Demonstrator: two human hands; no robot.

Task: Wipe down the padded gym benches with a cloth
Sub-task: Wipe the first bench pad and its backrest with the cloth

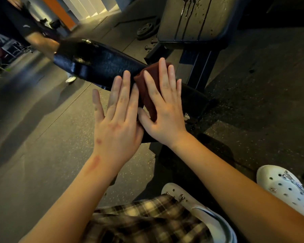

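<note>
A black padded bench (98, 64) runs from the upper left toward the middle of the head view, its surface glossy and wet. A folded dark red cloth (146, 90) lies on its near part. My right hand (162, 106) presses flat on the cloth with straight fingers. My left hand (118, 116) lies flat beside it on the pad, fingers straight, its fingertips touching the cloth's left edge. The pad under both hands is hidden.
A second padded bench (195, 20) with wet streaks stands at the upper right on a dark frame (200, 67). Another person (33, 35) stands at the far left end. A weight plate (146, 30) lies on the floor. My white clogs (281, 186) are at the lower right.
</note>
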